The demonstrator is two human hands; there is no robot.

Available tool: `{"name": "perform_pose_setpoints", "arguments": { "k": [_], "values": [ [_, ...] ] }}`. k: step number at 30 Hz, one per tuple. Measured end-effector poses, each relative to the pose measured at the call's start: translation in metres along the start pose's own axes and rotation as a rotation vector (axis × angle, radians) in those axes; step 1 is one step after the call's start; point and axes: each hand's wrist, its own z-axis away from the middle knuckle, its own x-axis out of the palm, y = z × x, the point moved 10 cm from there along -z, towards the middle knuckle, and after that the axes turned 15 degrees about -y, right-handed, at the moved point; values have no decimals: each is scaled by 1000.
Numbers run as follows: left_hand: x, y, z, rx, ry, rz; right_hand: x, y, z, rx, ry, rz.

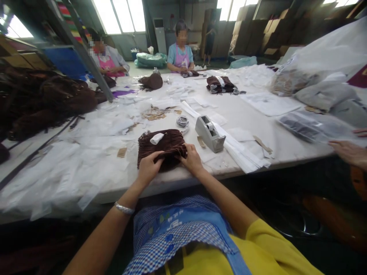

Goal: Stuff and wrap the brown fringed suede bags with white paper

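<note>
A dark brown fringed bag (172, 136) lies at the table's front edge, with a white wrapped piece (157, 138) on top. My left hand (149, 167) grips the bag's near edge at the left, thumb above. At the right of that edge, my right hand (191, 158) has its fingers closed on the fringed material, which looks lifted and folded between both hands. What lies beneath the fold is hidden. Just beyond the bag sits a coil of grey tape or cord (182, 121). A grey tape dispenser (210, 133) stands to the right of the bag.
White paper strips (241, 152) lie right of the dispenser. Plastic sheets (94, 152) cover the left side, and brown bags (48, 99) are heaped behind them. A wrapped brown bundle (220, 84) lies farther back. A co-worker's hand (348, 152) touches a plastic-covered pack (312, 124) at right.
</note>
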Motion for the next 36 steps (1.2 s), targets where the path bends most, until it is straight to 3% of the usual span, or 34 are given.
{"name": "perform_pose_setpoints", "arguments": {
  "k": [4,7,11,15,17,20,23,25,28,30,33,36],
  "values": [
    [-19,6,-26,-12,-94,76,6,11,-6,147,37,-147],
    [-18,19,-30,39,-124,-36,13,9,-7,140,-8,-190],
    [8,32,-10,198,-132,-249,13,9,-6,99,-98,-181],
    [39,16,14,267,-165,-254,10,14,-2,54,-157,-208],
    [41,6,18,241,-171,-184,6,20,0,64,-144,-234],
    [22,1,12,188,-194,-78,5,34,0,146,-130,-260],
    [-19,3,-1,190,-188,-128,10,42,-6,190,-178,-269],
    [-50,-6,-7,128,-106,-250,14,45,-11,196,-224,-295],
    [-87,-38,-1,-98,74,-335,23,45,-13,182,-314,-435],
    [-90,-63,9,-214,125,-232,30,39,-11,155,-394,-581],
    [-75,-91,18,-271,124,-58,38,32,-7,159,-492,-769],
    [-65,-109,18,-306,174,22,40,30,-7,210,-492,-849]
  ]
}}
